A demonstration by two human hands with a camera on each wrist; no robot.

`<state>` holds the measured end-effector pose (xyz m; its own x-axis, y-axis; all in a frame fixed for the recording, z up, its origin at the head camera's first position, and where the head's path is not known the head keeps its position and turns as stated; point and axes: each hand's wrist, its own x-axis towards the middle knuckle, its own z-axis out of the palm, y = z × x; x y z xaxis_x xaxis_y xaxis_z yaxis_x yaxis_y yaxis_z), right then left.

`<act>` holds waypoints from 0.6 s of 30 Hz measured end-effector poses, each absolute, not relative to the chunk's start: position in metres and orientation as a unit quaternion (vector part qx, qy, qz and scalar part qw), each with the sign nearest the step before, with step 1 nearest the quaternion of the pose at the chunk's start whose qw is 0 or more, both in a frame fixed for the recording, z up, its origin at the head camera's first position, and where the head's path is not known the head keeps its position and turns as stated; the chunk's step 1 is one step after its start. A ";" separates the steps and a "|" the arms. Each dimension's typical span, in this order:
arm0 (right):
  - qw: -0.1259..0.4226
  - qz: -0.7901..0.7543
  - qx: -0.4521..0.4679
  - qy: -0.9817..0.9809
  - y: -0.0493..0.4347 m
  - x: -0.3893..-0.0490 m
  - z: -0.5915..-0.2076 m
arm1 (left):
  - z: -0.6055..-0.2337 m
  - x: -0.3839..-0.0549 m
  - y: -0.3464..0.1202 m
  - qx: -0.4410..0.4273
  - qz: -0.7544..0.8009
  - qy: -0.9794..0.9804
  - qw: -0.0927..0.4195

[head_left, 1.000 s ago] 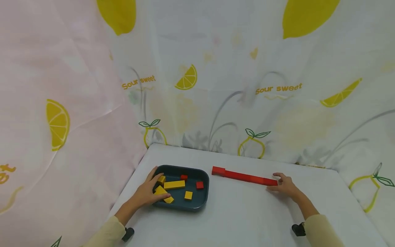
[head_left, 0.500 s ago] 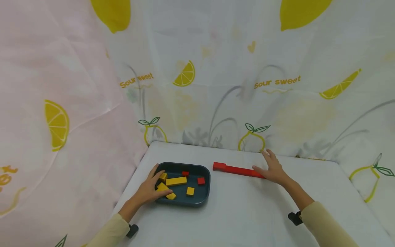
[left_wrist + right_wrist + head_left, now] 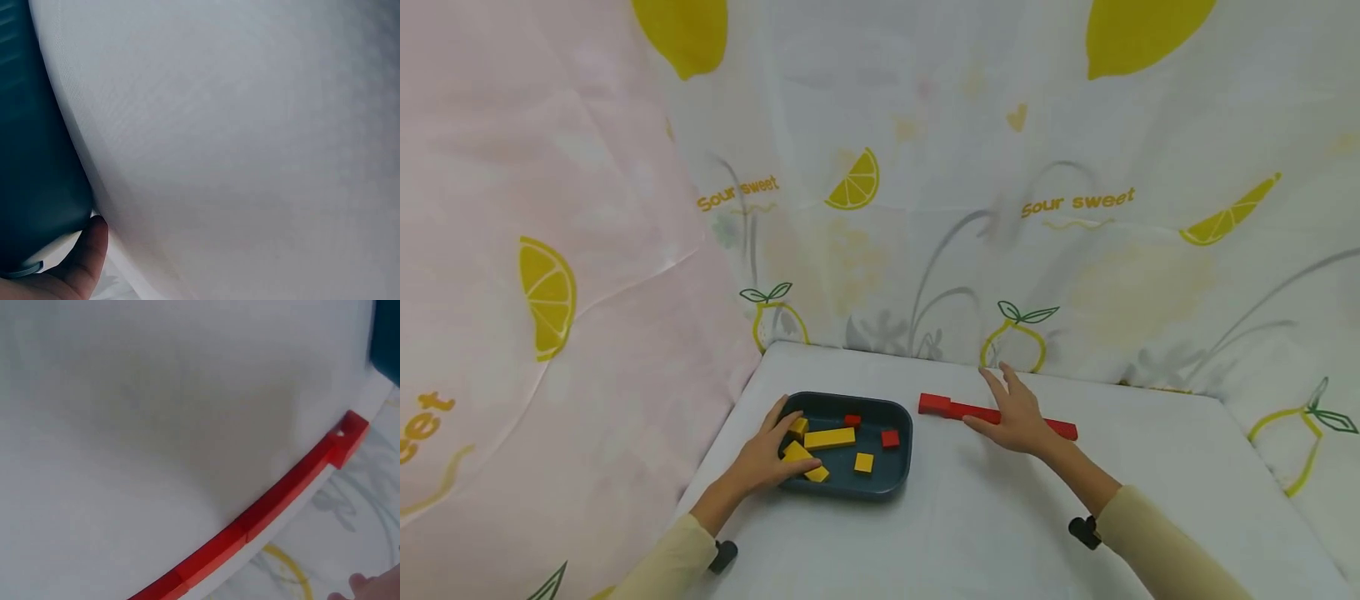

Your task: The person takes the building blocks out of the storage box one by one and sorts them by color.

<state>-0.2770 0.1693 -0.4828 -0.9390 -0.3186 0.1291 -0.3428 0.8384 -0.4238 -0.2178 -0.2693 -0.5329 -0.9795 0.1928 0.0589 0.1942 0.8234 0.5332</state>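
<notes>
A dark teal tray (image 3: 883,493) stands left of centre on the table. My left hand (image 3: 765,457) grips its left end, fingers over the side and thumb across the near left corner; a digit (image 3: 94,250) meets the tray's outer wall in the left wrist view. Inside lie yellow blocks (image 3: 830,438), long and short, and small red blocks (image 3: 890,438). To the right, red blocks form a long line (image 3: 1062,428) end to end, with a wider block (image 3: 935,404) at its left end. My right hand (image 3: 1018,419) hovers over this line, fingers spread, holding nothing, hiding its middle.
The table (image 3: 970,533) has a white cover. A lemon-print cloth (image 3: 917,192) hangs behind it, and a pinkish cloth (image 3: 602,400) hangs along the left side. In the right wrist view, the red line runs close to the table's far edge.
My right hand has let go of the red line's right end and moved left above it, fingers spread. My left hand keeps its place at the tray.
</notes>
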 end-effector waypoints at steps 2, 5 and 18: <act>0.023 0.235 0.186 -0.954 0.157 -0.274 -0.483 | -0.532 -0.219 -0.269 -0.102 -0.279 -0.955 0.002; 0.004 0.262 0.207 -0.943 0.139 -0.267 -0.481 | -0.532 -0.219 -0.269 -0.103 -0.280 -0.954 0.005; -0.006 0.378 0.347 -0.858 0.051 -0.245 -0.494 | -0.535 -0.219 -0.268 -0.098 -0.286 -0.953 0.009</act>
<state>-0.2451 0.0512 -0.4942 -0.7594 -0.5998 0.2522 -0.5912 0.4741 -0.6525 -0.2189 -0.2681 -0.5347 -0.9805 0.1824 0.0726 0.1922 0.8166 0.5443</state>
